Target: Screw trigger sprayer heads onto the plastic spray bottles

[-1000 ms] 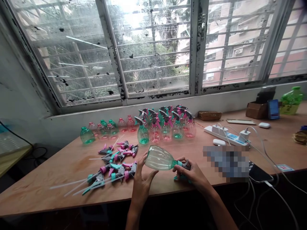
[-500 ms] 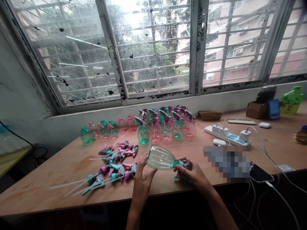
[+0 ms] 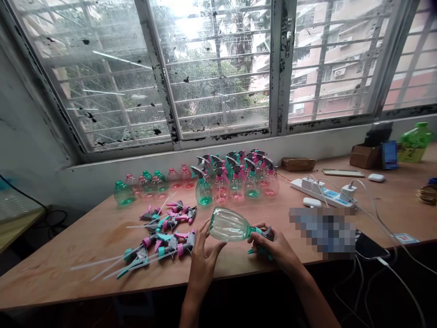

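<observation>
A clear green spray bottle (image 3: 229, 226) lies on its side between my hands, just above the wooden table (image 3: 85, 255). My left hand (image 3: 205, 257) cups its wide base with the fingers spread around it. My right hand (image 3: 275, 248) is closed on the grey and teal trigger head (image 3: 264, 234) at the bottle's neck. To the left lie several loose pink and teal trigger heads (image 3: 164, 237) with long dip tubes.
Finished spray bottles (image 3: 235, 180) stand in a cluster by the window, with several capless bottles (image 3: 150, 184) to their left. A power strip (image 3: 324, 193) with plugs and cables, a phone (image 3: 370, 248), a cardboard box (image 3: 365, 157) and a green bottle (image 3: 414, 141) lie to the right.
The bottle has shifted slightly to the right and turned a little in my hands. My right hand has twisted on the trigger head.
</observation>
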`<act>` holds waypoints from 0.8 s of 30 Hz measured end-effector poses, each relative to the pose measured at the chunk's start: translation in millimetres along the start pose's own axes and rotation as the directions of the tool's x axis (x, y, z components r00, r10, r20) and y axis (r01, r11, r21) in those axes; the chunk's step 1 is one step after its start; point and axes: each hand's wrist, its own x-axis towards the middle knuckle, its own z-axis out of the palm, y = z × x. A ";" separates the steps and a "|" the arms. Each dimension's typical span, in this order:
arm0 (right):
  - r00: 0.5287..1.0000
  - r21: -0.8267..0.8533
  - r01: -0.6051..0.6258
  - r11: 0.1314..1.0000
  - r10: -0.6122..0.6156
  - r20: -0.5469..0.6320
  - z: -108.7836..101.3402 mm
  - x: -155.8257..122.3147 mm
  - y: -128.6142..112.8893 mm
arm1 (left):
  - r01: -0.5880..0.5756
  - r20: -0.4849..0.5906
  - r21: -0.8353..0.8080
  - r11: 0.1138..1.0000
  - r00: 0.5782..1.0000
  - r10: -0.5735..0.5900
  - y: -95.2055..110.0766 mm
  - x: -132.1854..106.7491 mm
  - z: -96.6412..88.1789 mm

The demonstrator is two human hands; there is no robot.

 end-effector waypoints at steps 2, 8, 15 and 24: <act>1.000 0.005 0.013 1.000 -0.013 -0.004 -1.1 0.1 -0.1 | 0.000 -0.001 0.003 1.000 1.000 0.000 -0.4 0.0 -0.4; 1.000 -0.038 -0.009 0.999 0.009 0.019 0.2 1.2 4.1 | 0.040 0.012 -0.027 0.999 0.999 -0.040 4.4 -0.3 -1.7; 0.999 0.032 -0.032 0.999 0.032 0.017 2.1 0.4 1.5 | -0.090 -0.015 0.048 0.995 0.996 0.091 4.6 1.6 -1.4; 0.999 0.014 -0.028 1.000 0.027 0.030 2.6 -0.7 -0.8 | -0.104 -0.003 0.000 0.995 0.995 0.104 7.5 2.1 -3.4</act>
